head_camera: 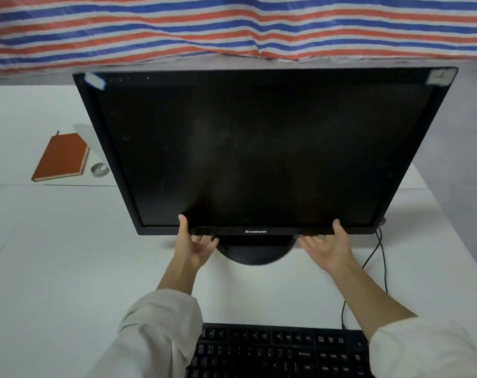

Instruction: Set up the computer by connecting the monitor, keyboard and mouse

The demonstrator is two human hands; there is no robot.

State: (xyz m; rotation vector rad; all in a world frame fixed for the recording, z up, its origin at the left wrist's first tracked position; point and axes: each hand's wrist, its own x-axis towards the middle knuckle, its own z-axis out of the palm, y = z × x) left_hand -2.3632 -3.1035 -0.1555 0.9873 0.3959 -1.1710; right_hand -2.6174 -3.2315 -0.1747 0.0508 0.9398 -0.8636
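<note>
Left hand (195, 245) and right hand (328, 245) grip the lower bezel of the monitor (259, 148), one to each side of the maker's badge – thumbs on the front face, fingers curled beneath the edge. The hands are well apart, each clamped on the bezel. The screen is dark and fills the centre of the frame, tilted back at the top; its round base (255, 253) shows just below the bezel, between the two hands, resting on the white table (54, 255). A black cable (382, 257) trails from the monitor's lower right corner down towards the keyboard (281, 350), which lies at the bottom centre of the frame, partly hidden by the pale sleeves. No mouse is in view. An orange notebook (60, 156) and a roll of tape (99, 169) lie at middle left; a striped tarpaulin (232, 25) hangs across the top.

Step in hand, as judged: seating and angling the monitor – the connecting comes after. The next move calls for letting go once the base sits steady, then finding the cable ends, which cannot be seen here.
</note>
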